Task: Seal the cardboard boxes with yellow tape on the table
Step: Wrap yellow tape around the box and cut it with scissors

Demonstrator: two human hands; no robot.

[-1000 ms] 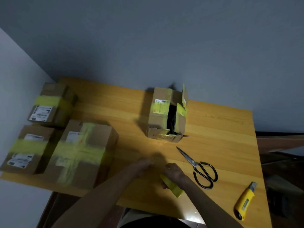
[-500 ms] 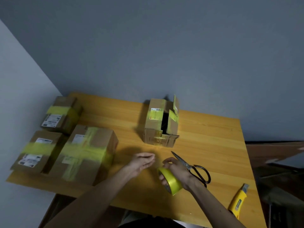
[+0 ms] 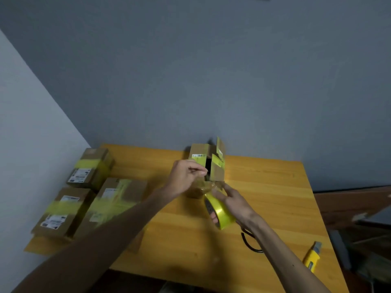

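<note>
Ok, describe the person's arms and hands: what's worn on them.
Left forearm and right forearm are bare to the frame's edge, no sleeves. The left hand and right hand wear no gloves; no watch, bracelet or ring shows.

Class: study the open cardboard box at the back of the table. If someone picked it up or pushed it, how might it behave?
The box stands open with one flap sticking up, so its walls would probably flex when squeezed. Flat-sided on a smooth table, it should slide, not roll. Its weight is unclear: the inside is dark.
</note>
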